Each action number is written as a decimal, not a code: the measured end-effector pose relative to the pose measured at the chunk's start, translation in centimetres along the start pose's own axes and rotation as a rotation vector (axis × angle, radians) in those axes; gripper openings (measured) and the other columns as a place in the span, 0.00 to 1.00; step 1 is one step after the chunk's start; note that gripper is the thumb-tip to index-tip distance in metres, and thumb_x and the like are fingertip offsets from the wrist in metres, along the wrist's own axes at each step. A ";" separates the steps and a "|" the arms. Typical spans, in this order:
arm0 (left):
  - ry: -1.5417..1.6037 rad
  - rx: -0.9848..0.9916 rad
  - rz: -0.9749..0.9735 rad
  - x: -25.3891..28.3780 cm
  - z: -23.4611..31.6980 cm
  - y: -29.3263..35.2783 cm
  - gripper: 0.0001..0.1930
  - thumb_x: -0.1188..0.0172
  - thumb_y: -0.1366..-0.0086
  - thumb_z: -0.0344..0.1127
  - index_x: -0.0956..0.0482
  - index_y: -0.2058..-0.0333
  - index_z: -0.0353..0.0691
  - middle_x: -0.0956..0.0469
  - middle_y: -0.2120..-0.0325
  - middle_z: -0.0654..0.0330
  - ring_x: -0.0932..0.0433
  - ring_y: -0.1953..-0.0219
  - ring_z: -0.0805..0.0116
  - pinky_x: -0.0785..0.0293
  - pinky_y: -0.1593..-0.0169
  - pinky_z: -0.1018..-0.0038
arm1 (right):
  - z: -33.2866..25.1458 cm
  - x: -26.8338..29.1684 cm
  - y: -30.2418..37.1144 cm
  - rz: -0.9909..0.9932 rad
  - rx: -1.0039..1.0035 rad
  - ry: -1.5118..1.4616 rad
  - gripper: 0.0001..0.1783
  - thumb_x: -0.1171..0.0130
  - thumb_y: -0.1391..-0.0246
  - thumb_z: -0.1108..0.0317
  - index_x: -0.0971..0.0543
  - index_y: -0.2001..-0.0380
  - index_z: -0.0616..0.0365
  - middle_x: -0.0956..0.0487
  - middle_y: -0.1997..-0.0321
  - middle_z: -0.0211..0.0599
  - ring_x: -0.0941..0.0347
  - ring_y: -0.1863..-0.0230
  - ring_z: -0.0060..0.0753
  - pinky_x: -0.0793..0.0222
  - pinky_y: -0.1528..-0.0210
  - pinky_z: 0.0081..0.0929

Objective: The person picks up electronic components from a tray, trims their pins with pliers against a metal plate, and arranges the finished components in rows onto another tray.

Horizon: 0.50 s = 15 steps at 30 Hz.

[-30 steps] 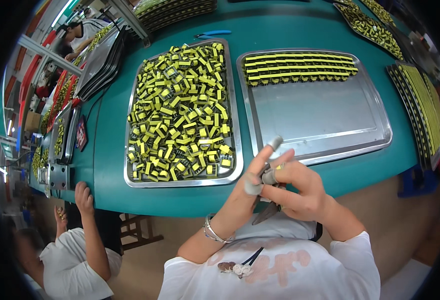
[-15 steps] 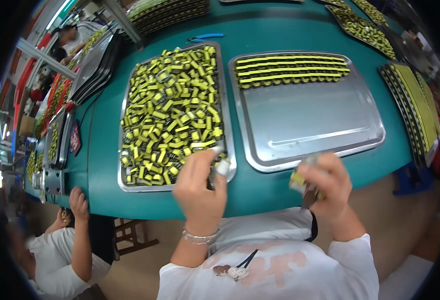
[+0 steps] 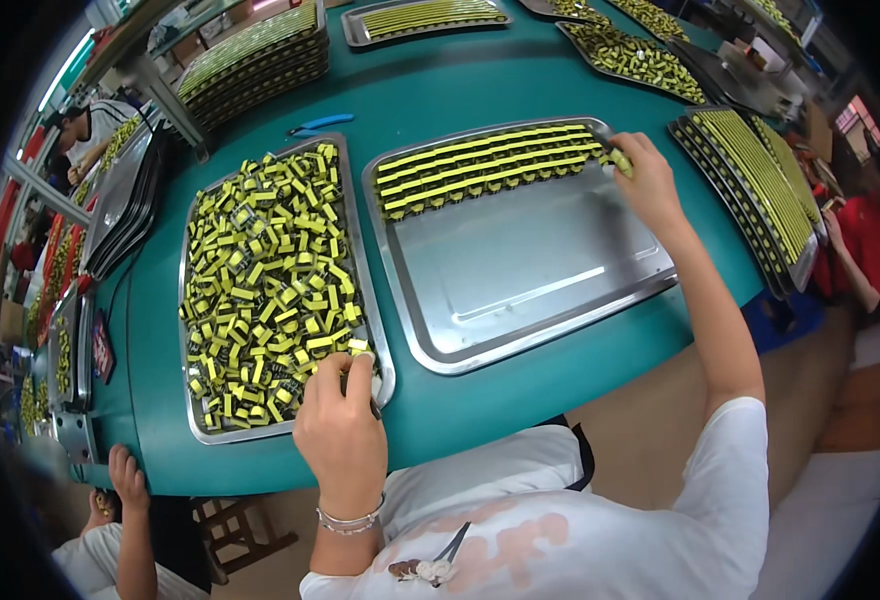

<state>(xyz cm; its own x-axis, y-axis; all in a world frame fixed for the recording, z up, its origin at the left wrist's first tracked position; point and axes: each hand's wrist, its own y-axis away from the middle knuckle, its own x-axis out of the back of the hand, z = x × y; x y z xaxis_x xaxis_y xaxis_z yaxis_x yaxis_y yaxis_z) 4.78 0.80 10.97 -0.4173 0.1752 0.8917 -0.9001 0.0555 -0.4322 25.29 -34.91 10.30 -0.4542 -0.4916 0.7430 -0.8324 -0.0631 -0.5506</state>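
Note:
Small black parts wrapped in yellow tape, which look like transformers point(image 3: 270, 290), lie heaped in the left metal tray point(image 3: 392, 375). At this tray's near right corner is my left hand point(image 3: 340, 430), its fingers pinched around one of them, partly hidden by the fingers. The right metal tray point(image 3: 520, 270) bears several straight rows of transformers point(image 3: 480, 165) along its far side. My right hand point(image 3: 648, 185) reaches over that tray's far right corner. It pinches a small transformer point(image 3: 621, 162) near the right end of the rows.
Blue-handled pliers point(image 3: 322, 124) lie beyond the left tray. Stacked trays of rowed parts stand at the far left point(image 3: 260, 60) and right point(image 3: 750, 190). More trays point(image 3: 635, 58) sit at the back. A co-worker's hand point(image 3: 128, 478) rests on the table edge at left; other people sit nearby.
My right hand has moved from the near table edge out to the far right end of the rows. My left hand stays at the left tray's near right corner. The view has shifted.

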 end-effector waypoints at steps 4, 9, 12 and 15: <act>-0.050 -0.035 -0.008 0.4 0.2 -0.1 0.14 0.44 0.51 0.21 0.22 0.64 0.40 0.24 0.67 0.61 0.25 0.70 0.62 0.28 0.71 0.69 | 2.0 -2.0 -0.5 -0.107 -0.033 0.041 0.18 0.44 0.55 0.78 0.27 0.57 0.58 0.27 0.59 0.42 0.30 0.56 0.51 0.34 0.55 0.37; 0.041 -0.049 -0.073 0.4 -0.5 -0.5 0.14 0.44 0.51 0.20 0.22 0.64 0.40 0.24 0.66 0.60 0.24 0.68 0.61 0.26 0.69 0.68 | 1.4 -3.2 -0.7 -0.085 -0.015 0.008 0.17 0.43 0.55 0.78 0.26 0.58 0.58 0.27 0.59 0.43 0.30 0.56 0.52 0.34 0.55 0.38; 0.091 -0.028 -0.078 0.3 -0.7 -0.3 0.14 0.45 0.50 0.21 0.22 0.63 0.40 0.24 0.66 0.59 0.23 0.67 0.60 0.26 0.68 0.68 | 1.5 -3.3 -0.6 -0.068 0.003 -0.011 0.17 0.43 0.55 0.77 0.26 0.58 0.58 0.27 0.59 0.43 0.30 0.56 0.52 0.34 0.55 0.38; 0.059 -0.019 -0.052 0.4 -0.4 -0.1 0.14 0.45 0.50 0.20 0.22 0.63 0.40 0.24 0.66 0.59 0.23 0.67 0.60 0.26 0.68 0.68 | 1.5 -3.0 -0.5 -0.062 0.015 -0.006 0.15 0.43 0.54 0.77 0.26 0.59 0.59 0.27 0.58 0.43 0.30 0.56 0.53 0.33 0.55 0.39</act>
<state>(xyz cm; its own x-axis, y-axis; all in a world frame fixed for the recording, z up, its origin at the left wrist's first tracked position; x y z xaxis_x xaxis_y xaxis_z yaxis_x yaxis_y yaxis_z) 4.80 1.28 11.33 -0.3616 0.2290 0.9038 -0.9176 0.0842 -0.3885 27.60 -34.69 7.75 -0.4000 -0.4915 0.7736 -0.8541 -0.1061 -0.5091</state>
